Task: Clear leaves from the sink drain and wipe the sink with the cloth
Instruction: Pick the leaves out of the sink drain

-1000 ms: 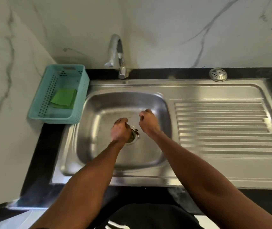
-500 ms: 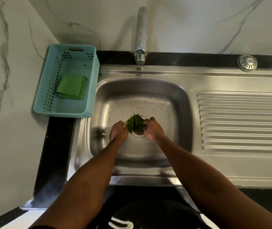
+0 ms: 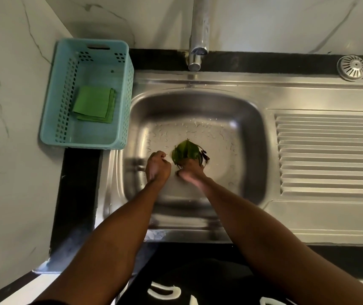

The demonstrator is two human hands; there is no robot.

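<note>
A bunch of green leaves [image 3: 185,150] sits over the drain in the middle of the steel sink basin [image 3: 237,119]. My right hand [image 3: 191,170] is closed around the lower part of the leaves and covers the drain; it is motion-blurred. My left hand [image 3: 158,166] is a loose fist just left of the leaves, with nothing visible in it. A folded green cloth [image 3: 94,104] lies in the teal plastic basket [image 3: 50,119] to the left of the sink.
The tap [image 3: 198,38] hangs over the basin's back edge. A ribbed drainboard [image 3: 330,153] extends to the right. A round metal strainer [image 3: 351,67] lies on the black counter at the back right. Marble walls close off the left and back.
The camera has moved closer over the basin. My right hand has shifted left onto the leaves and closed on them. My left hand has stayed beside the drain.
</note>
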